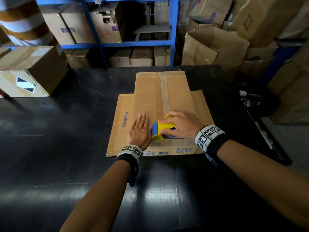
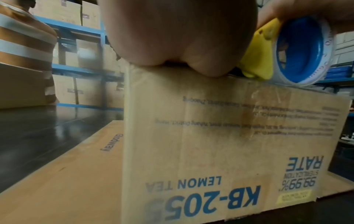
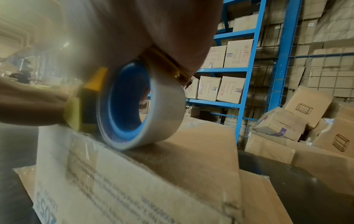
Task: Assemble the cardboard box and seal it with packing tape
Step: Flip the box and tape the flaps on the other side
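A brown cardboard box (image 1: 150, 96) stands upside down on the black table (image 1: 58, 139), its lower flaps spread flat on the table around it. A strip of clear tape (image 1: 164, 92) runs along the top seam towards me. My right hand (image 1: 177, 124) grips a yellow and blue tape dispenser (image 1: 163, 129) at the near edge of the box top; its tape roll (image 3: 138, 106) touches that edge. Flat on the top, just left of the dispenser, lies my left hand (image 1: 140, 129), fingers straight. The near side of the box (image 2: 220, 144) reads "KB-205 LEMON TEA" upside down.
Another cardboard box (image 1: 28, 72) sits at the table's far left. Blue shelving (image 1: 117, 44) full of boxes stands behind the table, and open and stacked boxes (image 1: 217, 46) crowd the right. A person in a striped top (image 1: 21, 22) is at the far left.
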